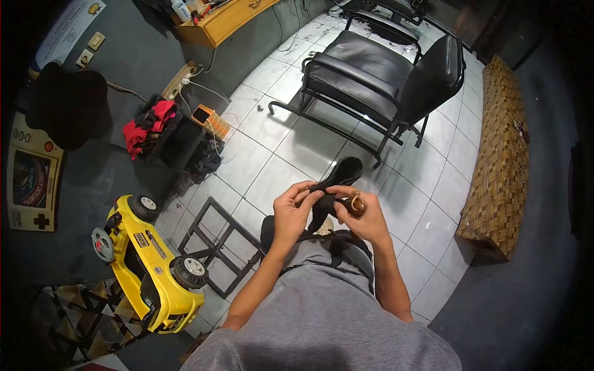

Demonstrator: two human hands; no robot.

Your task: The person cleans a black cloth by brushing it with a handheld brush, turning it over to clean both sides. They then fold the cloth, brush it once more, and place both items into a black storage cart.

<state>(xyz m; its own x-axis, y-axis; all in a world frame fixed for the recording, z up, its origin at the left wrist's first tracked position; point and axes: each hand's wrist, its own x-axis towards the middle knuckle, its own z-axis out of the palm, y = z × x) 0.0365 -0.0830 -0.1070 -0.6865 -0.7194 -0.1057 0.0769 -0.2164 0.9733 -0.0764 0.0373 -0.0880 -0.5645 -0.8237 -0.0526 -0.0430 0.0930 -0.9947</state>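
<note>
Both of my hands are together in front of my waist, at a black item [323,207] that looks like cloth or a strap. Its wide, rounded end [346,170] sticks out above my fingers. On its left side, my left hand [297,210] pinches it between thumb and fingers. My right hand [362,213] grips it from the right, fingers closed. A small brown item with a pale loop [357,203] shows at my right hand; what it is, I cannot make out. The lower part of the black item hangs between my hands, in front of my grey shirt [346,315].
A black padded chair [365,68] stands ahead on the tiled floor [266,167]. To the left are a yellow toy car [145,253], a black metal frame [213,256] and a box of red and black cloth [148,127]. A woven bench [495,167] runs along the right.
</note>
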